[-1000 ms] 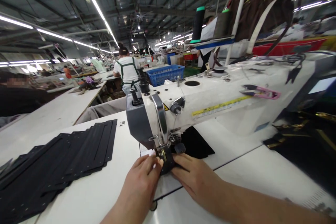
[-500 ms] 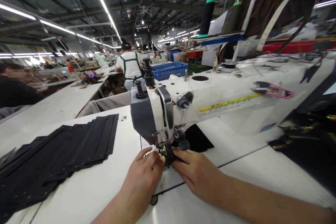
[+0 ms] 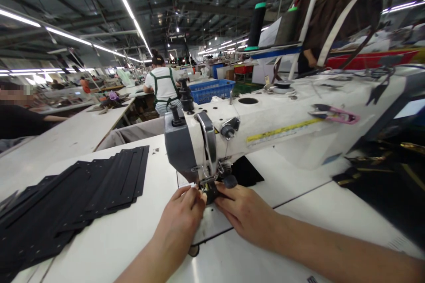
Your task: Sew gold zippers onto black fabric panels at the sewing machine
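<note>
Between both hands, a small dark piece (image 3: pixel 211 198) sits under the sewing machine (image 3: pixel 285 117) head, apparently steadied from either side to keep it aligned. Left hand (image 3: pixel 182 212): fingers bunched narrow at its near-left edge. Right hand (image 3: pixel 246 211): fingers extended along its right edge — grip of either undetermined. Left of the left hand, black panels (image 3: pixel 111 181) lie fanned on a white tabletop (image 3: pixel 99 247), seemingly to leave edges reachable. Beyond the hands — blue crate (image 3: pixel 212 93), co-worker (image 3: pixel 164 83), strip-lit workshop.
</note>
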{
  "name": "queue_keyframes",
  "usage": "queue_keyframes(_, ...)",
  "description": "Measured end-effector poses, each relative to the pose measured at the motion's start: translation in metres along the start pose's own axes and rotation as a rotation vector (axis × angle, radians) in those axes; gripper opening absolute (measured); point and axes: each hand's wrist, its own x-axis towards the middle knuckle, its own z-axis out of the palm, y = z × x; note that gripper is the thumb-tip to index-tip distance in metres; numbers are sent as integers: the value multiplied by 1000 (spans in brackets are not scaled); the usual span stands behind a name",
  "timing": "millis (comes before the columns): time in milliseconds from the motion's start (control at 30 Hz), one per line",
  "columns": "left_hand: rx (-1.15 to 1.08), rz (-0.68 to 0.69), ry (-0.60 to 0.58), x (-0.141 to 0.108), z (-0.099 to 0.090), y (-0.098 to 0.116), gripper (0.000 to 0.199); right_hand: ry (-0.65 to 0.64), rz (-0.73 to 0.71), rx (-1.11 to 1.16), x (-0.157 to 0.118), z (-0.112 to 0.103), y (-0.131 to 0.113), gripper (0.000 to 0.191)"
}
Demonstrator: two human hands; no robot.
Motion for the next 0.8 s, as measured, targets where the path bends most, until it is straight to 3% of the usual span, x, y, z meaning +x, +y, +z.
queue_keyframes(267,-55,1,106,3,-5,2,11,191,-33,-233,5,-1,-5,20)
queue_keyframes(433,-118,-16,111,3,-5,0,14,40,-7,-114,12,8,4,16)
queue_keyframes(800,-144,-43,68,3,-7,0,11,-37,54,-94,14,6,4,15)
